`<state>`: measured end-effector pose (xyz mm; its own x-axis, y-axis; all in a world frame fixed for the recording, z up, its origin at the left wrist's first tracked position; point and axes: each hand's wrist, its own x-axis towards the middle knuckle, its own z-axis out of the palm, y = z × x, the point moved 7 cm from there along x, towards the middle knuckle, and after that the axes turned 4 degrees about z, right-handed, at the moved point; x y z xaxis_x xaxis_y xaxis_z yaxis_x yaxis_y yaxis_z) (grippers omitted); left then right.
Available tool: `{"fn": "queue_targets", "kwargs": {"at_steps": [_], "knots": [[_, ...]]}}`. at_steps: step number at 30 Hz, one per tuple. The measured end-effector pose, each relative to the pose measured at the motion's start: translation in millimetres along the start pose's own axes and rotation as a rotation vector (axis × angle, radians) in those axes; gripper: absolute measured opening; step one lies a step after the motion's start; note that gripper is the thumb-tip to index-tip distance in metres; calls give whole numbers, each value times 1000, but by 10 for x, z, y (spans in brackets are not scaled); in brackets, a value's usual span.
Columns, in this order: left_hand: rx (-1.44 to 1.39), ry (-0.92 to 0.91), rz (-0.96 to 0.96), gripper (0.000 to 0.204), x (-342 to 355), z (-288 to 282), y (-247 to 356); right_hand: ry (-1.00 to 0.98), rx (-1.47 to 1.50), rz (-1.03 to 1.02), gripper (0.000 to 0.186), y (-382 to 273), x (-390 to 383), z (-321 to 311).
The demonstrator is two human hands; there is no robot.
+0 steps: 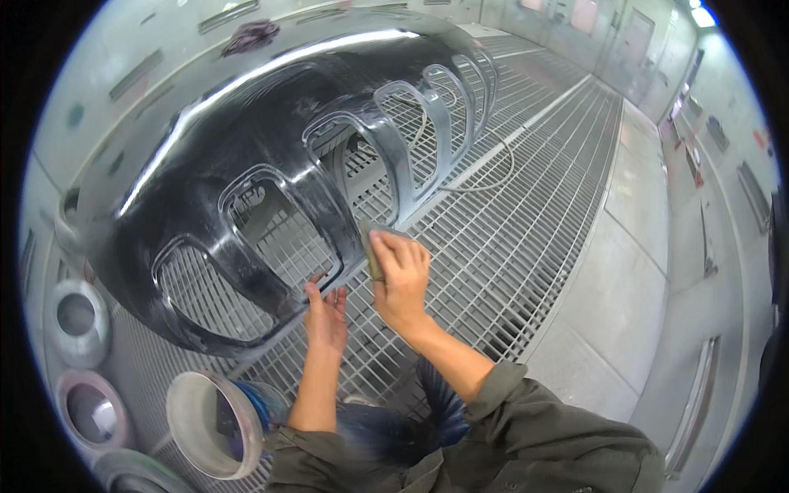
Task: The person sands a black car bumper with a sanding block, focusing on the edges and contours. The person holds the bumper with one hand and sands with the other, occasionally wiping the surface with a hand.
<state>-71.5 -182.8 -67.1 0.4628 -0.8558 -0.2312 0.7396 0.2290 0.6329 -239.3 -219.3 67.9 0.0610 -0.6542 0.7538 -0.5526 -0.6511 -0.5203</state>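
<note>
A large, curved black panel [271, 123] fills the upper left, glossy on top, with several rounded openings and greyish, dulled ribs between them. My right hand [400, 275] is closed on an olive-green sanding pad [372, 253], which meets the panel's near lower edge beside a rib. To its left, my left hand [327, 316] grips the same lower edge, thumb on the near side and fingertips showing past the rim. Part of its fingers is hidden behind the edge.
A white bucket [175, 423] stands at the lower left near several ring-shaped parts [80, 324]. Metal grating [468, 263] covers the floor, with a thin hose [501, 177] lying on it. A crumpled purple cloth [251, 37] shows behind the panel. Pale walls [715, 246] rise on the right.
</note>
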Motion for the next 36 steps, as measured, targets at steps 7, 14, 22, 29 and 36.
{"fn": "queue_targets", "kwargs": {"at_steps": [7,14,22,29,36], "knots": [[31,-117,-86,56,43,-11,-69,-52,16,-129,58,-117,-116,282],[-29,-78,25,73,-34,-3,96,-31,167,65,43,498,-581,-44],[-47,-117,39,81,-29,120,63,168,992,810,31,1630,-129,377],[-43,-173,9,78,31,23,49,312,864,906,37,1288,-189,672],[-51,-148,6,71,-39,107,64,371,912,964,32,1314,-84,601]]}}
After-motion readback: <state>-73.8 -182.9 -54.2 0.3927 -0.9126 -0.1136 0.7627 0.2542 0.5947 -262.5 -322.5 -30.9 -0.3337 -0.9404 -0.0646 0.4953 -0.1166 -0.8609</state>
